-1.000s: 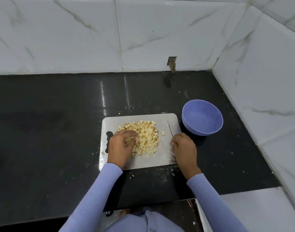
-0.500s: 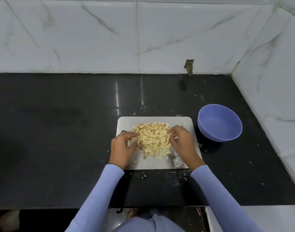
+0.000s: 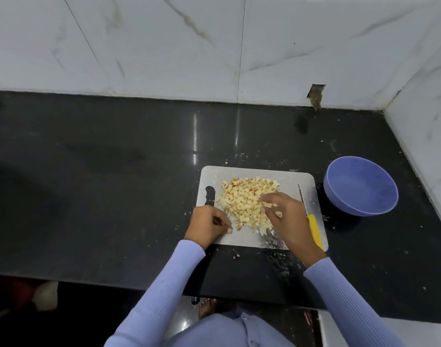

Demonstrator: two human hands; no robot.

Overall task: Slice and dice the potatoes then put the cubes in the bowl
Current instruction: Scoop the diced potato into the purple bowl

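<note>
Glossy black counter (image 3: 114, 159), matt plastic bowl (image 3: 359, 189)

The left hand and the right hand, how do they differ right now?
The left hand rests at the near left corner of the pale rectangular cutting board, beside the heap, fingers curled and holding nothing that shows. The right hand lies over the heap of diced potato cubes, fingers gathering pieces. Both wear lilac ribbed sleeves, and neither holds the yellow-handled knife.
</note>
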